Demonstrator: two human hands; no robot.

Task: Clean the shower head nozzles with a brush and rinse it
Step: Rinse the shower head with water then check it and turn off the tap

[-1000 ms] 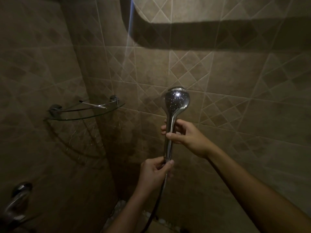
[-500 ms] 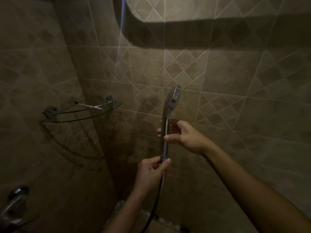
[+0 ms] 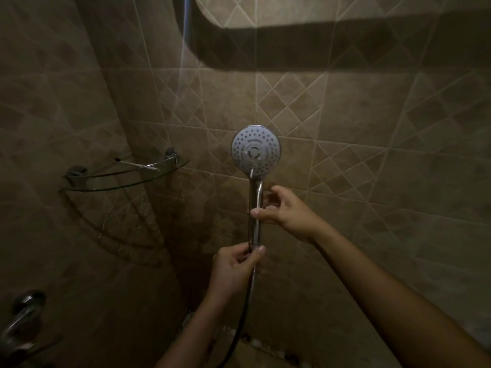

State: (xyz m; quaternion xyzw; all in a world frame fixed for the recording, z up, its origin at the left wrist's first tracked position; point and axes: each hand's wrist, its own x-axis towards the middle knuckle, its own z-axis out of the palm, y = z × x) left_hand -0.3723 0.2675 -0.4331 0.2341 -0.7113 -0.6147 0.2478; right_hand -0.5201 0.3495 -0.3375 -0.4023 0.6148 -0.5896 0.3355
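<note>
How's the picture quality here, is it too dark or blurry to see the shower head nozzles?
Head view: dim overall, with a broad dark shadow band across the upper wall and murky corners. The shower head face is the brightest spot, its nozzle holes readable. The left hand and right hand on the handle are sharp enough. Wide-angle distortion bends the tile lines, and the glass shelf is faint.

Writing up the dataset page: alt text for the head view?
Two hands hold a chrome shower head upright, nozzle face toward the camera: right hand on the handle, left hand where the hose joins. A glass corner shelf is on the tiled wall.
</note>
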